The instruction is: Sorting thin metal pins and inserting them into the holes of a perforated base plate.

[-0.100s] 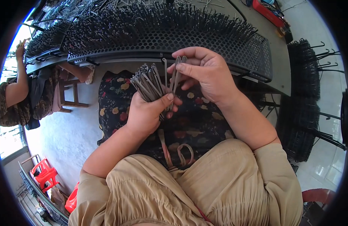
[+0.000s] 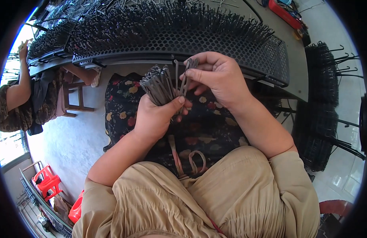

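Little is changing against the earlier frame: both hands are staying at the same spot above the lap, and the right hand's pinched pieces are sitting at nearly the same height beside the bundle. The left hand (image 2: pixel 157 115) is clenching around a thick bundle of dark metal pins (image 2: pixel 158 84), thumb pressing across the stems, the tips fanning upward and slightly to the left. The right hand (image 2: pixel 219 77) is pinching a few separate pins (image 2: pixel 190 65) between thumb and forefinger, holding them upright just beside the bundle; whether they are touching the bundle cannot be told. One thin pin (image 2: pixel 176 75) is standing between the two groups. Both hands are hovering in front of a perforated metal rack (image 2: pixel 247 53), whose upper surface is bristling with rows of dark pins standing upright. Below the hands a dark floral cloth (image 2: pixel 124 99) is lying over the lap, with a pinkish strap loop (image 2: pixel 193 160) resting on it. The person is wearing a beige pleated garment (image 2: pixel 199 202). At the left rim another person (image 2: pixel 16 99) is sitting on a wooden stool (image 2: pixel 74 97) at a further stretch of rack, one arm raised. Red plastic stools (image 2: pixel 46 182) are standing at the lower left. Dark wire racks (image 2: pixel 322 99) are standing at the right side, well apart from the hands.
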Tool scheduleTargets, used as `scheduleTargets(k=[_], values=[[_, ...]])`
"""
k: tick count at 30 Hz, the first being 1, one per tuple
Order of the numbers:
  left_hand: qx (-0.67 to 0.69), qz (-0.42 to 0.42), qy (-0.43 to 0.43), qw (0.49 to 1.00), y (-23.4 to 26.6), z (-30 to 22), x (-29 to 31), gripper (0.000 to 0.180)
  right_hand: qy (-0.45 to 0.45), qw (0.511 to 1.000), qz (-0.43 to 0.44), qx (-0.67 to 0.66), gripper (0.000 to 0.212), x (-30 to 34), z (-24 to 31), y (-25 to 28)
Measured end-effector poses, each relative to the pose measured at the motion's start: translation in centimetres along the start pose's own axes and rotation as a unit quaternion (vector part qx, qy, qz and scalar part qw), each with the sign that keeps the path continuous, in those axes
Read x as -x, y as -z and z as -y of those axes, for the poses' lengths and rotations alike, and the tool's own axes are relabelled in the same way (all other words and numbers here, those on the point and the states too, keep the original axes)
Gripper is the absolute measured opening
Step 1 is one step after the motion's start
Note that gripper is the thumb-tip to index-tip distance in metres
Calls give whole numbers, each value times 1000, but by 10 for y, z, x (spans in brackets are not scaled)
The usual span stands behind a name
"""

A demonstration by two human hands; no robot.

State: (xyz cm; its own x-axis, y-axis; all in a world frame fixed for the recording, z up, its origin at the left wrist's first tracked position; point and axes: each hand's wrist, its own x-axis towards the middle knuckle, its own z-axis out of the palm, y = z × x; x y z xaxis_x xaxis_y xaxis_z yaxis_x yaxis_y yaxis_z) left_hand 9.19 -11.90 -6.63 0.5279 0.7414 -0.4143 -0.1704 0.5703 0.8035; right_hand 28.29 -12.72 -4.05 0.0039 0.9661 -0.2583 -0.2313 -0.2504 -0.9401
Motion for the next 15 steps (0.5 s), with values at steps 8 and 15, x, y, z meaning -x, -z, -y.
scheduleTargets(k=[8, 15], values=[[-200, -66, -64, 976, -2, -2, -2, 7, 67, 996, -33, 45, 17, -2, -9, -3], [-125, -39, -59, 990, 3, 0, -4, 6, 125, 987, -68, 70, 24, -2, 2, 3]])
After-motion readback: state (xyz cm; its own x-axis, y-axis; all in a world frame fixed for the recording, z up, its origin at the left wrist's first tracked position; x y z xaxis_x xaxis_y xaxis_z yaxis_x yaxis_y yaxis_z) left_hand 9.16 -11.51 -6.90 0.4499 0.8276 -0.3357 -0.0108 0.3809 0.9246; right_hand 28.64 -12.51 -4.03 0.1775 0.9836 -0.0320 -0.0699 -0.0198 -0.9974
